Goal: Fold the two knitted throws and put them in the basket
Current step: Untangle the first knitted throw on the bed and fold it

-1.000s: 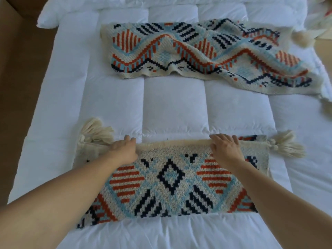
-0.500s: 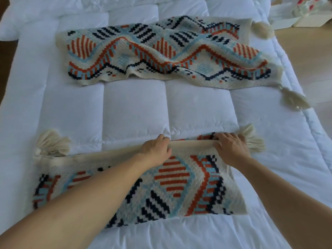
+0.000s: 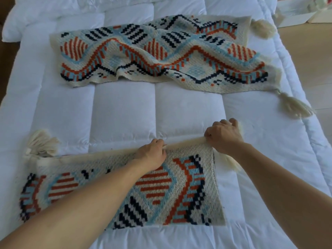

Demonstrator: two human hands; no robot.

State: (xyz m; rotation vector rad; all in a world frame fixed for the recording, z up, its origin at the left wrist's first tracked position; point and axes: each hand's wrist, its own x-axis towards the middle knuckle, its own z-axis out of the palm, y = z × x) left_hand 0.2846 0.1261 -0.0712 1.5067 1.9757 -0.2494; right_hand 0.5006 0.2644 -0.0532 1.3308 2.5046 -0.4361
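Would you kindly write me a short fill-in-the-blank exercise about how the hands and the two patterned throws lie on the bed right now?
1. Both hands grip the far edge of the ____ knitted throw.
2. The right hand pinches that edge at its ____ corner; the left hand holds it near the middle.
3. The other cream, orange and blue knitted throw lies unfolded and rumpled on the white quilted ____.
4. Cream yarn ____ hang from the throws' corners.

Missing words: nearer; right; duvet; tassels
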